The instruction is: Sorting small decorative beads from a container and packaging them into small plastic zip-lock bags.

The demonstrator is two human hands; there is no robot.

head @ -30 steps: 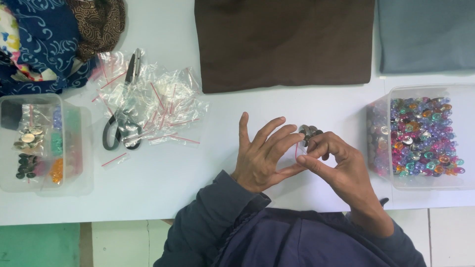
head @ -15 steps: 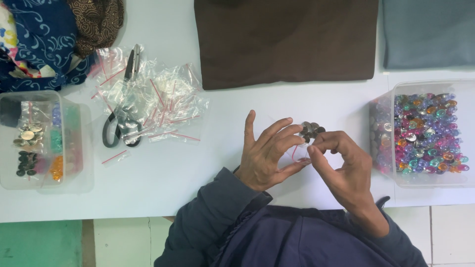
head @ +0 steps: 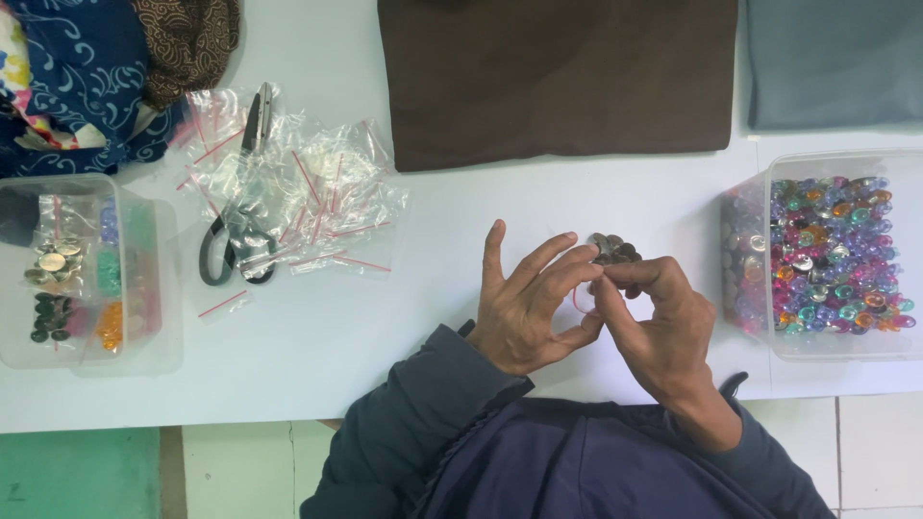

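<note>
Left hand [head: 524, 303] and right hand [head: 654, 322] pinching a small bag of dark beads [head: 613, 252] together above the white counter [head: 461, 221], bare surface between scissors [head: 236, 240] and gem tub [head: 827, 255], near front edge.

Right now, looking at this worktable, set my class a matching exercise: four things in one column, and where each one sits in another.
Things:
1. scissors
2. brown cloth
3. tub of coloured gems
4. small metal pieces

Places:
A. at the table's right edge
B. at the fingertips of both hands
C. on the heap of clear plastic bags
D. at the top middle of the table

Pairs: 1-C, 2-D, 3-A, 4-B
</note>
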